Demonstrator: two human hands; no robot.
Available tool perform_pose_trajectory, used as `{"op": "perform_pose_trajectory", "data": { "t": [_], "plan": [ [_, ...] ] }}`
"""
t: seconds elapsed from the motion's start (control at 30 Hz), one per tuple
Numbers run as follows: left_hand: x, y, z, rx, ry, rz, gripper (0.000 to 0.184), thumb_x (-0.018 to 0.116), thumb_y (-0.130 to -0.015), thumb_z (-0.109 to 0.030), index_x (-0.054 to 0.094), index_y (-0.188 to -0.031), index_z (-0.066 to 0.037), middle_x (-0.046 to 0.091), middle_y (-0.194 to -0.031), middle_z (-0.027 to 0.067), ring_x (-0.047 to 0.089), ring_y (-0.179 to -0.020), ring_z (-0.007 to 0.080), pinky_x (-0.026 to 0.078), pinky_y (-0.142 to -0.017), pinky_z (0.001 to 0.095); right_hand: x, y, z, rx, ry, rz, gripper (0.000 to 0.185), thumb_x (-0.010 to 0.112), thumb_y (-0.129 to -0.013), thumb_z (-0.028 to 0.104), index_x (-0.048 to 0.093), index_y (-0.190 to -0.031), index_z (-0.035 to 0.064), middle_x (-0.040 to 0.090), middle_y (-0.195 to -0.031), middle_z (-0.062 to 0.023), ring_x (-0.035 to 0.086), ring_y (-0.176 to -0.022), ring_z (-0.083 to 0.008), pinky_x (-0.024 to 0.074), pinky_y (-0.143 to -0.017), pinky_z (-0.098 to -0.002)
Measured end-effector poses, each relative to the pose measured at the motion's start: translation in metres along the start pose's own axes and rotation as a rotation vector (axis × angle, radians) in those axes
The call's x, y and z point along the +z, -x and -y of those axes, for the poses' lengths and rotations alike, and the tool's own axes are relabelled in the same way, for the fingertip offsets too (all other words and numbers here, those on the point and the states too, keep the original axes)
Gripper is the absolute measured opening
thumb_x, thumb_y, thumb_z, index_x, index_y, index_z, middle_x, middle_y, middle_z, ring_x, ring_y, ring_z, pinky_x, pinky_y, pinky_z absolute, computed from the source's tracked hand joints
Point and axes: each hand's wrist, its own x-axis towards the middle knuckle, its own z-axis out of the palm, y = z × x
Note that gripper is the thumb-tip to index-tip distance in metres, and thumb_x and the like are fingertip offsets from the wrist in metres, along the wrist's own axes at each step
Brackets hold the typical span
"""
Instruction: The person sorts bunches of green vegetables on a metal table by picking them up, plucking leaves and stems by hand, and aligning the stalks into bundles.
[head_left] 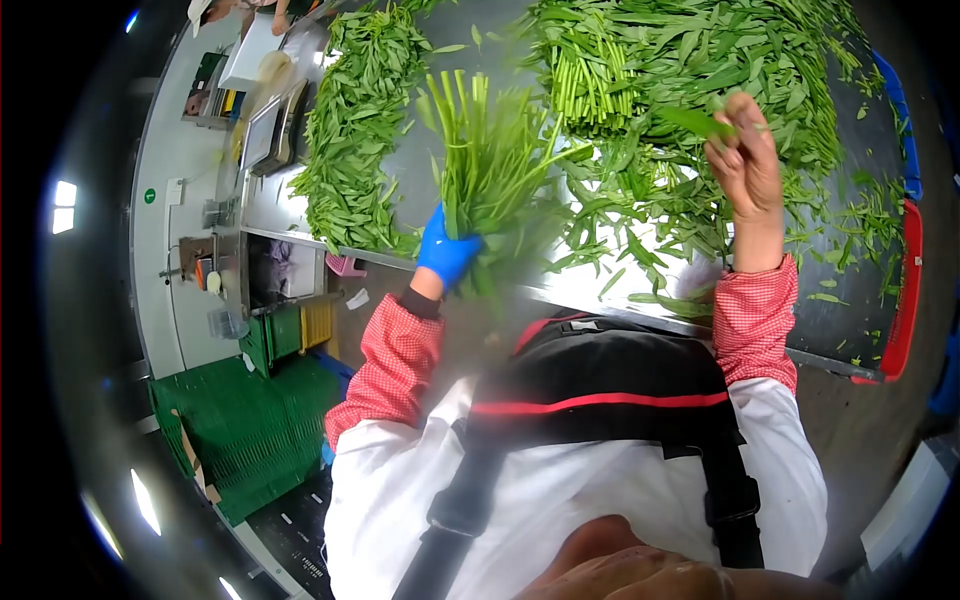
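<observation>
Clutching a bunch of leafy stems (490,165) in the blue-gloved left hand (449,250), closed firmly round the leafy end, with pale stem ends pointing away beyond the glove. Pinching a single green leaf (692,122) at the curled fingertips of the bare right hand (750,170), raised well apart from the bunch. Pictured at a metal table (408,165), with loose leaves (690,220) strewn between the hands, a long leafy heap (365,130) left of the glove, and stacked stems (595,80) beyond both hands.
</observation>
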Motion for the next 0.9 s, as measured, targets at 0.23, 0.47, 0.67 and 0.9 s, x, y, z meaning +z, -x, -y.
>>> {"op": "perform_pose_trajectory", "data": {
  "t": [0.23, 0.47, 0.67, 0.9],
  "plan": [
    [0.000, -0.002, -0.014, -0.102, -0.004, 0.093, 0.053, 0.065, -0.067, 0.001, 0.051, -0.118, 0.000, 0.063, -0.105, 0.0083, 0.060, -0.093, 0.0175, 0.048, -0.081, 0.0309, 0.009, 0.010, -0.069, 0.186, 1.546, 0.062, 0.030, 0.064, -0.083, 0.024, 0.060, -0.107, 0.0060, 0.062, -0.086, -0.0044, 0.058, -0.075, -0.0134, 0.0479, -0.065, -0.0284],
    [0.014, -0.002, -0.021, 0.328, -0.385, -0.127, 0.062, 0.068, -0.069, -0.002, 0.048, -0.127, -0.005, 0.058, -0.115, 0.0177, 0.057, -0.106, 0.0327, 0.046, -0.089, 0.0357, 0.019, -0.011, -0.130, 0.293, 1.115, 0.148, 0.026, 0.059, -0.085, 0.022, 0.063, -0.098, 0.0002, 0.062, -0.072, -0.0051, 0.055, -0.059, -0.0119, 0.0451, -0.057, -0.0258],
    [-0.011, -0.010, -0.023, 0.512, -0.655, -0.245, 0.071, 0.056, -0.064, 0.012, 0.044, -0.131, -0.007, 0.058, -0.102, 0.0174, 0.056, -0.093, 0.0360, 0.047, -0.079, 0.0398, 0.022, -0.008, -0.031, 0.171, 0.148, -0.049, 0.018, 0.056, -0.089, 0.017, 0.058, -0.097, 0.0008, 0.043, -0.059, 0.0041, 0.035, -0.047, -0.0024, 0.0300, -0.044, -0.0162],
    [-0.021, -0.019, -0.026, 0.512, -1.131, -0.215, 0.071, 0.055, -0.068, 0.006, 0.039, -0.136, -0.010, 0.053, -0.081, 0.0106, 0.054, -0.070, 0.0281, 0.045, -0.061, 0.0378, 0.067, -0.001, -0.048, 0.055, 0.881, -0.060, 0.017, 0.057, -0.090, 0.017, 0.063, -0.096, 0.0011, 0.057, -0.073, 0.0024, 0.051, -0.064, -0.0055, 0.0407, -0.057, -0.0196]
  ]
}}
